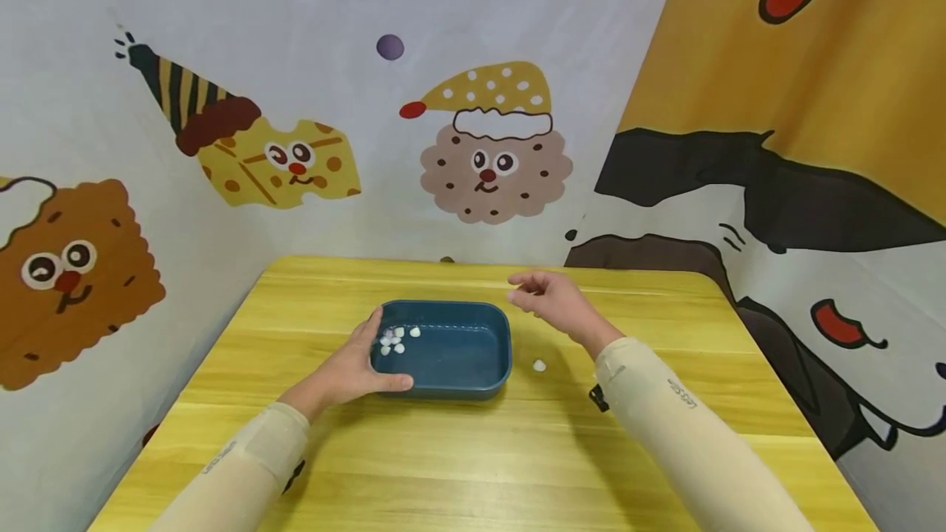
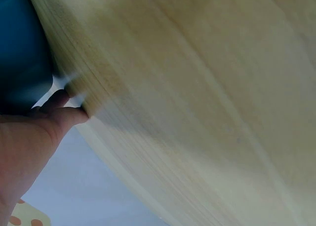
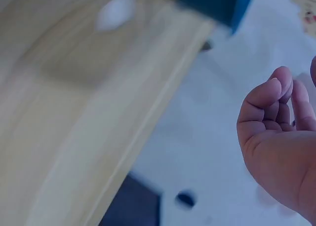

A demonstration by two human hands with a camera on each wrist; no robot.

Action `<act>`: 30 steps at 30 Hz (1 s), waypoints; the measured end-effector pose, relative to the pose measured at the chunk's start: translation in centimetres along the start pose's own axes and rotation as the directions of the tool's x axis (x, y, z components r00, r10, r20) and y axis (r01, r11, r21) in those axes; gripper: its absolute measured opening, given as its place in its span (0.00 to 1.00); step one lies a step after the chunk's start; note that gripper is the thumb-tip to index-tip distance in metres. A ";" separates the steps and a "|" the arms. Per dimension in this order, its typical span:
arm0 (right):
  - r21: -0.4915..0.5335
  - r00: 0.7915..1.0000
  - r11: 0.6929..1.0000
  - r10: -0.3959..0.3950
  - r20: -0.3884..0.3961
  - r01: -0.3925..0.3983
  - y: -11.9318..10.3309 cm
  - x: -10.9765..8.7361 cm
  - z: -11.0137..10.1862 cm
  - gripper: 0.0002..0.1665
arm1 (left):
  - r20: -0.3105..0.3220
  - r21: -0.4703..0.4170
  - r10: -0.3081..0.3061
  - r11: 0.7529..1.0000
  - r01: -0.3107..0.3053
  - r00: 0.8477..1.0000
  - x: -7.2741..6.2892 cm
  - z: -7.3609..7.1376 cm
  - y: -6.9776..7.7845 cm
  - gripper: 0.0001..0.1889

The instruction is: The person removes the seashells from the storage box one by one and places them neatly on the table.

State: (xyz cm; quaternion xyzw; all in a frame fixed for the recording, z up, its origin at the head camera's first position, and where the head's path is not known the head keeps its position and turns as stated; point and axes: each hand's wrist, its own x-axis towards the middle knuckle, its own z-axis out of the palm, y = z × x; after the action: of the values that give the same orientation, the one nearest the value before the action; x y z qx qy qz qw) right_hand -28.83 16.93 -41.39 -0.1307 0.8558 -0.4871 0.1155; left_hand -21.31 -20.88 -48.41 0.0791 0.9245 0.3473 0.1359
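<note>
A dark blue rectangular container sits on the table. My left hand grips its left end, the thumb over the front rim and the fingers at the back corner. In the left wrist view, part of this hand shows beside the blue wall. Several small white pieces lie at the container's left end. To the right of the container, my right hand hovers above the table with loosely bent fingers. Nothing shows between its fingers. A single white piece lies on the table below this hand.
The yellow wood-grain table has its far edge close to a cloth backdrop printed with cartoon figures. Beige sleeves cover both forearms. A small black item shows by the right cuff.
</note>
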 end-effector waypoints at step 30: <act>-0.092 0.974 0.995 0.065 0.216 -0.046 -3.5 6.7 18.5 0.19 | 0.008 -0.022 0.034 0.999 -0.033 0.999 0.4 0.0 -0.7 0.74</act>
State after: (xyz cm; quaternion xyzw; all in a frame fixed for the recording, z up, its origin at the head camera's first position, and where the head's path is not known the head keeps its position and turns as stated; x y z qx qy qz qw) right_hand -28.68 -1.92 -48.08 -0.1644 0.8615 -0.4287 0.2170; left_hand -21.76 -21.33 -48.97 0.0946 0.9185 0.3595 0.1349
